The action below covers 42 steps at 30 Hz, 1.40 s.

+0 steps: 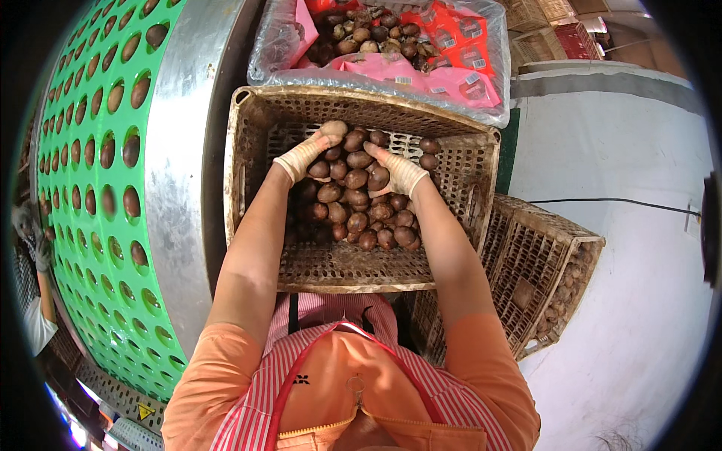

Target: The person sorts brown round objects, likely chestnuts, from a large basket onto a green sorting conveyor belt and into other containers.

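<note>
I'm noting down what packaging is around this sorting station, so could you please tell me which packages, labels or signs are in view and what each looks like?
Pink packets: in the clear plastic-lined bin beyond the basket, flat, pink with small white labels.
Red packets: far right side of that bin, flat, red-orange with small white labels.
Warning sign: bottom left, below the green drum, small yellow triangle with a dark symbol.

The crate (361,274) is grimy, matt perforated plastic, its lattice caked with dirt. The brown nuts (359,201) in it look smooth with a dull sheen. Both gloves (310,152) are pale knitted cloth. The drum (90,188) beside is glossy green plastic with a brushed metal rim (184,150). The bag (289,45) behind is thin, shiny clear film.
</note>
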Available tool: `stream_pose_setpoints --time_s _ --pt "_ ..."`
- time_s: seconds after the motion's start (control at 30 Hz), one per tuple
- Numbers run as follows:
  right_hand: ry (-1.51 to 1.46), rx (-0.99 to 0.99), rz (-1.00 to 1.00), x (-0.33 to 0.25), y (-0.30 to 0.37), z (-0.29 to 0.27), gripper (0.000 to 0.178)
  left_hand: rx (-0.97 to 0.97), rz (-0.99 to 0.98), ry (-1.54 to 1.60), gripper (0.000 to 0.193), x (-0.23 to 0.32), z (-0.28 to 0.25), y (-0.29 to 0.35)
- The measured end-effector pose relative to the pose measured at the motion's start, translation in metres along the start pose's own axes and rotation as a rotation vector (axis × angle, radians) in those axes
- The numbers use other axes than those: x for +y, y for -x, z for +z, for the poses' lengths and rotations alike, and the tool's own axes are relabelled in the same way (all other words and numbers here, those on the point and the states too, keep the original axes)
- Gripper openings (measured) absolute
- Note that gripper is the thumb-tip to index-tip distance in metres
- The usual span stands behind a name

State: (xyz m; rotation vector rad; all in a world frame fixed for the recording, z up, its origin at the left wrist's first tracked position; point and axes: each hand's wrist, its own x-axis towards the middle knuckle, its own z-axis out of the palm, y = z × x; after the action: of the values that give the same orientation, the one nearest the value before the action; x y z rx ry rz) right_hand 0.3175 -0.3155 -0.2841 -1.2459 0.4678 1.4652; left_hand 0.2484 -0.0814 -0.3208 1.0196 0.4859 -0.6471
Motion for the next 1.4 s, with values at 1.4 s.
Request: stream_pose_setpoints --time_s 1.4 --pt "-0.214 -0.27 -0.249 -0.036 0.123 0.203 0.062 0.44 0.478 -0.757 0.098 0.111 0.064 0.223"
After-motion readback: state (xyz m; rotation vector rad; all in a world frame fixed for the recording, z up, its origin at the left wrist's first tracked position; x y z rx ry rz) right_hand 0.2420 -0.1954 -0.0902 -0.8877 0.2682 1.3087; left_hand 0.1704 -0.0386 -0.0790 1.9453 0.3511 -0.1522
